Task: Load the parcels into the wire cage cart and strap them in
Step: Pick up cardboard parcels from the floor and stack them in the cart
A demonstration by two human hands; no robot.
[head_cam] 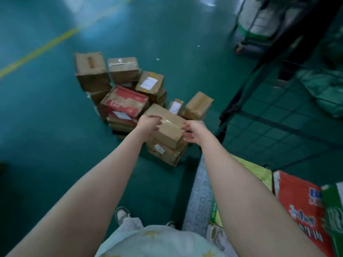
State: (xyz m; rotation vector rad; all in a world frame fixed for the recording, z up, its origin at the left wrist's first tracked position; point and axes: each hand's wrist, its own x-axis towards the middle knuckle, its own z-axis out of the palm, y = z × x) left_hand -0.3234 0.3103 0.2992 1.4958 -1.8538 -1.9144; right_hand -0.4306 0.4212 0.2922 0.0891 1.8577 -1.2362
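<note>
Reaching out w/ both arms: L hand [149, 122] and R hand [193, 131] are at the top carton [168, 127], plain brown cardboard w/ shiny clear tape along the lid. L fingers [157, 120] are curled together over the lid's left edge, on the tape. R fingers [187, 139] are spread and loose at the carton's right corner; touching or just shy, can't tell, too blurred. The carton sits on a second carton [164, 153], brown w/ a white sticker on its side. Both stand on the glossy green floor [46, 117], near the wire cage cart [278, 119] on the right.

Parcel count in the heap: approx ten, and blur keeps it rough.
- One red printed box [124, 102], flat and tilted, lies atop a couple of flat ones.
- One back-left box [91, 71], blocky brown.
- One taped box [123, 69] sits just beside it.
- One labelled box [150, 82] has a white slip on top.
- One small labelled box [175, 107] stands upright.
- One tilted brown box [198, 105] is nearest the cart.

The cart has dark square-mesh wire panels on a black frame. One grey studded plate [199, 191], embossed w/ round bumps, lies by the R forearm. Lower right there are three glossy printed packs: one yellow-green pack [259, 175], one orange-red pack [300, 206] and one green pack [334, 210]. One yellow line [46, 45] crosses the floor at top left.
</note>
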